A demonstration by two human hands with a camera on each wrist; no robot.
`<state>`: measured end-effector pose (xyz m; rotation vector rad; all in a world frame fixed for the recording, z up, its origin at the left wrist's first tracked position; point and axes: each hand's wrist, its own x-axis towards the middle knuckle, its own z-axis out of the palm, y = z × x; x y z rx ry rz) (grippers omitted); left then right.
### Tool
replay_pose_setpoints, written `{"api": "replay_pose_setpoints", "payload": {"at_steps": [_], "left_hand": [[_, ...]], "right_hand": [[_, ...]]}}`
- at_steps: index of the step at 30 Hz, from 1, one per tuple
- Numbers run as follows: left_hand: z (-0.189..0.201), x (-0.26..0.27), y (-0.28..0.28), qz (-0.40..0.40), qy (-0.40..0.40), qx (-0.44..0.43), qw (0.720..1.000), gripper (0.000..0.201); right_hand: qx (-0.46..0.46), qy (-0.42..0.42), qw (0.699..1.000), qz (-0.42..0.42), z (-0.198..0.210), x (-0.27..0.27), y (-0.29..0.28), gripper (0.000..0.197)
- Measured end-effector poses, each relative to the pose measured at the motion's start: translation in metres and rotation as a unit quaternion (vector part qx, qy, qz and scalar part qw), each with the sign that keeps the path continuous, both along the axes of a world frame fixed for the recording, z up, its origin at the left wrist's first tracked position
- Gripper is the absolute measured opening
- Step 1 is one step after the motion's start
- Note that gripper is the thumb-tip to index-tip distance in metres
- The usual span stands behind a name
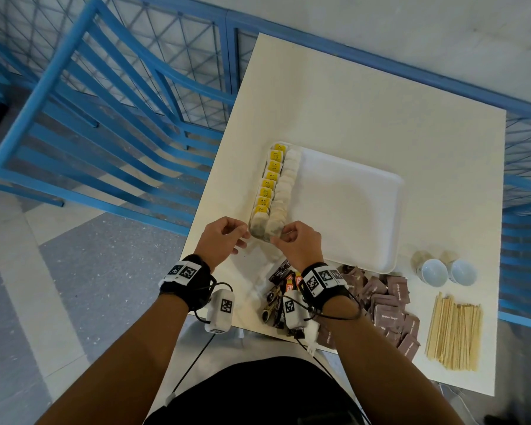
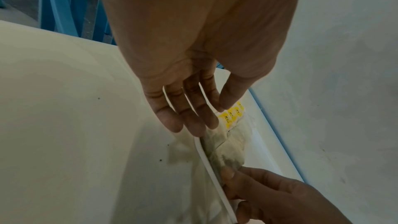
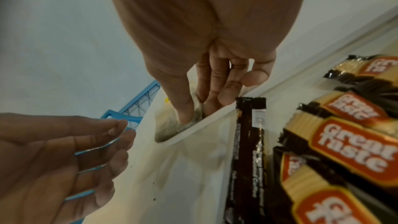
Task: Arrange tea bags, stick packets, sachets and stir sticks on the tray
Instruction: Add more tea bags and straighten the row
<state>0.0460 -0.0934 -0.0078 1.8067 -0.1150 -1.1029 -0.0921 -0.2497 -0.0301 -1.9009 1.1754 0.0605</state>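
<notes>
A row of tea bags [image 1: 284,182] with yellow tags [image 1: 270,176] runs along the left side of the white tray [image 1: 350,210]. Both hands meet at the tray's near left corner. My right hand [image 1: 281,236] pinches the nearest tea bag [image 1: 265,228], thumb on its near face [image 3: 185,117] and fingers behind it inside the tray rim [image 3: 193,130]. My left hand [image 1: 242,237] is open, its straight fingers [image 2: 193,125] touching the same tea bag [image 2: 228,151] from the left. Stick packets [image 1: 278,289], brown sugar sachets [image 1: 390,308] and wooden stir sticks [image 1: 454,332] lie on the table near its front edge.
Two small white cups [image 1: 432,271] [image 1: 462,271] lie on their sides to the right of the tray. "Great Taste" stick packets [image 3: 349,151] lie just under my right wrist. Blue chairs and railings [image 1: 105,118] stand to the left of the white table [image 1: 380,102].
</notes>
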Motion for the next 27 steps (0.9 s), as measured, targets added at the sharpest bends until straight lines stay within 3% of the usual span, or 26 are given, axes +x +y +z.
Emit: {"api": "replay_pose_setpoints", "payload": {"at_steps": [17, 21, 27], "left_hand": [[0.002, -0.002, 0.001, -0.011, -0.005, 0.000, 1.000, 0.009], [0.000, -0.009, -0.001, -0.049, -0.015, 0.001, 0.999, 0.010], [-0.004, -0.031, -0.011, -0.156, -0.058, 0.004, 0.986, 0.005]], "right_hand": [[-0.007, -0.004, 1.000, -0.006, 0.009, -0.001, -0.002, 0.021], [-0.020, -0.024, 0.999, -0.009, 0.024, -0.018, -0.003, 0.006], [-0.033, -0.026, 0.997, -0.060, 0.036, -0.063, 0.008, 0.009]]}}
